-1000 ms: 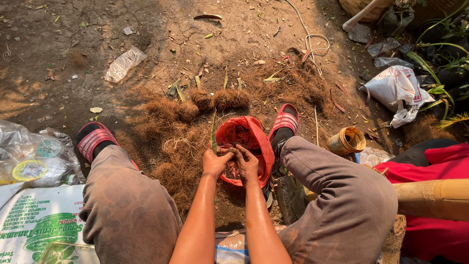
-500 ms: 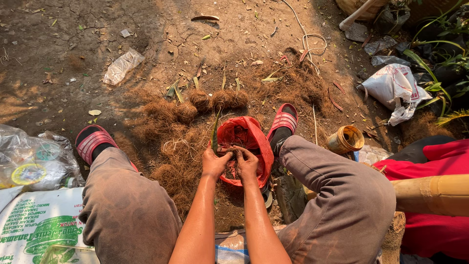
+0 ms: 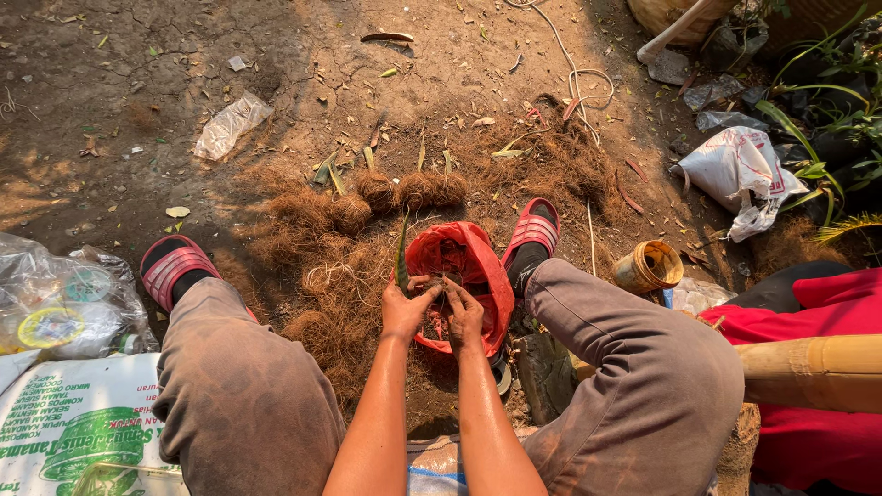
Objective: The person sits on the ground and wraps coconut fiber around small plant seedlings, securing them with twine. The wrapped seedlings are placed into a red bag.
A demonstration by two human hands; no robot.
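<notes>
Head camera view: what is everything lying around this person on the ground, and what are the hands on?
Plastic bag: one, red, open, between the feet.
Green shoot: one, upright at the bag's left edge.
Fibre balls: about four, brown, in a row beyond the bag.
Loose fibre: brown heap, left of the bag.
Can: one, yellowish, right of the right foot.
Clear bag: one, on the soil, upper left.
White sack: one, crumpled, right.
Printed sack: one, white and green, lower left.
Cord: one, pale, top.
Sandals: two, red.
Left hand: at the shoot's base.
Right hand: over the bag's mouth.
</notes>
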